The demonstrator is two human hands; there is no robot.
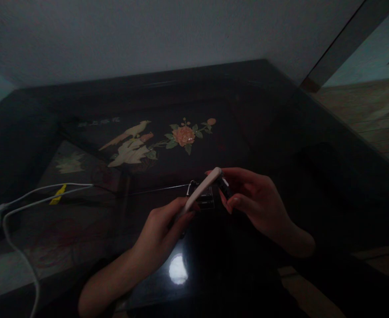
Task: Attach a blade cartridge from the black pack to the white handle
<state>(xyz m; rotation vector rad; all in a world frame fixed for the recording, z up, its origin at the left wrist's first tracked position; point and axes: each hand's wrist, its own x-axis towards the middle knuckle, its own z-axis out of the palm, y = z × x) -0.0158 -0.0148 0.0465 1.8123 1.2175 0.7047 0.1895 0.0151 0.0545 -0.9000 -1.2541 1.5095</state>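
A pale, curved bar (pixel 201 189) is gripped at its lower end by the left hand (pixel 163 232), whose fingers are clenched around it, and it is held just above the dark glossy bench (pixel 280 132). At the bar's upper end a small dark piece (pixel 223 186) is pinched by the fingers of the right hand (pixel 257 201), with a small clear object (pixel 203 194) seen directly behind the bar, too dim to identify. White cables (pixel 32 194) with a yellow tag (pixel 58 194) are laid on the bench well to the left, and a bird-and-flower inlay (pixel 158 139) is seen beyond the hands.
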